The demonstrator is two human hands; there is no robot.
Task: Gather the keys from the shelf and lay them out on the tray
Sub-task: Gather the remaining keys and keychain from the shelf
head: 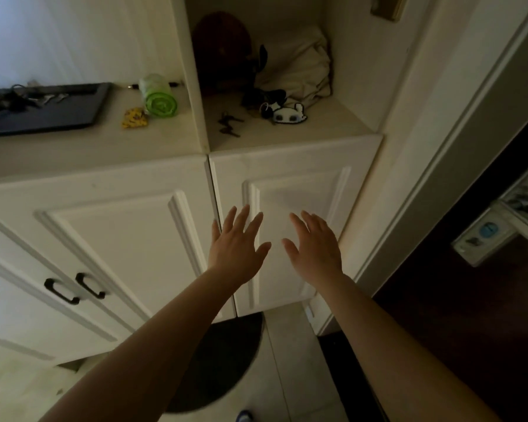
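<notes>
A small bunch of dark keys (230, 123) lies near the front of the open shelf niche (333, 123). Just right of it rests a keyring with a white panda-like charm (288, 114). A dark tray (58, 115) sits on the counter at the left, with several keys (19, 99) lying at its far end. My left hand (237, 246) and my right hand (316, 246) are both stretched out, fingers spread and empty, in front of the white cabinet door below the shelf.
A green roll (158, 95) and a small yellow packet (134, 117) lie on the counter beside the tray. At the back of the niche stand a dark round object (221, 44) and a cream cloth bag (299, 68). A dark door with a handle (485, 236) is at the right.
</notes>
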